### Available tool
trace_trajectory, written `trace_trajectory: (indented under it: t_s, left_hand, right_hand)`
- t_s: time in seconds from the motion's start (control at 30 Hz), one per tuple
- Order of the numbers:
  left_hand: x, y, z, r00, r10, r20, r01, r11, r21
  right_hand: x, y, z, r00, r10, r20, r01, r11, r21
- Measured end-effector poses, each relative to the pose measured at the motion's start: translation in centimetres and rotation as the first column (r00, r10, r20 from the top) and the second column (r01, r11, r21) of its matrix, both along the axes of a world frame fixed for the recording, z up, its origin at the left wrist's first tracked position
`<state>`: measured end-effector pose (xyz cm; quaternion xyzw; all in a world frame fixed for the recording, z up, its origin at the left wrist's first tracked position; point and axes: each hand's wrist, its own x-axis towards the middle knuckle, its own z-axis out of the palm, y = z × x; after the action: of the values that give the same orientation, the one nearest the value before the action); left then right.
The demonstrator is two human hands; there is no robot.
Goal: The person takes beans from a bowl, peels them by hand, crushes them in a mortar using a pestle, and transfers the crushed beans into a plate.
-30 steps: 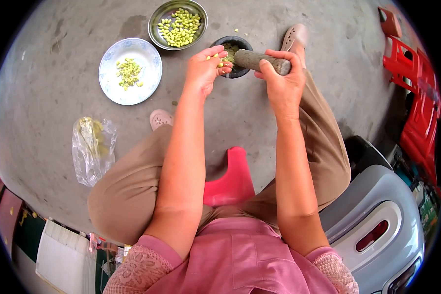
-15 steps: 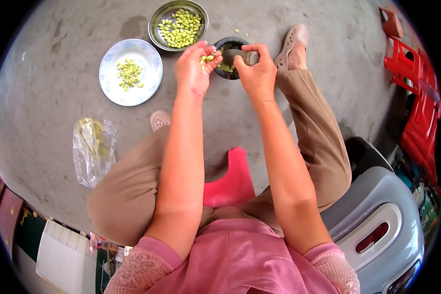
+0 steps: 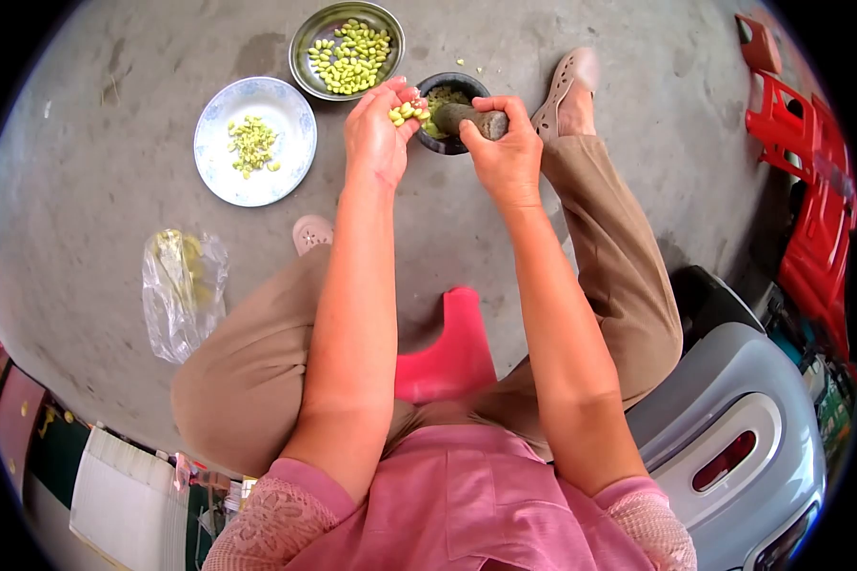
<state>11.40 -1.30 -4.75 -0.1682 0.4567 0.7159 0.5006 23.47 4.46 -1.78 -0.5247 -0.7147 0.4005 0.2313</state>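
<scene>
My left hand [image 3: 375, 143] is cupped around a few shelled green beans [image 3: 408, 113], just left of a dark mortar [image 3: 444, 147]. My right hand [image 3: 507, 160] grips a grey stone pestle [image 3: 468, 122], which tilts into the mortar with its thick end toward the right. Mashed green bits [image 3: 444, 97] line the mortar's inside. Beyond my left hand, a metal bowl [image 3: 301, 49] contains many whole beans [image 3: 357, 57]. A white plate with a blue pattern [image 3: 221, 173] bears a small heap of broken bean pieces [image 3: 253, 145].
A clear plastic bag [image 3: 173, 319] lies on the concrete floor at the left. Between my legs is a pink stool [image 3: 457, 347]. A grey plastic stool [image 3: 733, 419] stands at the lower right, with red plastic stools [image 3: 819, 247] farther back. Crumbs lie beyond the mortar.
The pestle has shifted slightly right and down with my right hand, showing more of the mash. My left hand has turned a little, so its beans show more.
</scene>
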Motion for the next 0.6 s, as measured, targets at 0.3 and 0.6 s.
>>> trace_trajectory:
  t_s: [0.3, 0.6]
  left_hand:
    - [-0.1, -0.3, -0.5, 1.0, 0.011, 0.015, -0.012, 1.0, 0.023]
    - [0.1, 0.0, 0.3, 0.994, -0.105, -0.022, 0.105, 0.994, -0.006]
  right_hand:
    - [0.0, 0.6, 1.0, 0.984, -0.124, -0.125, 0.111, 0.988, -0.105]
    - [0.1, 0.7, 3.4, 0.994, -0.111, -0.017, 0.109, 0.988, -0.106]
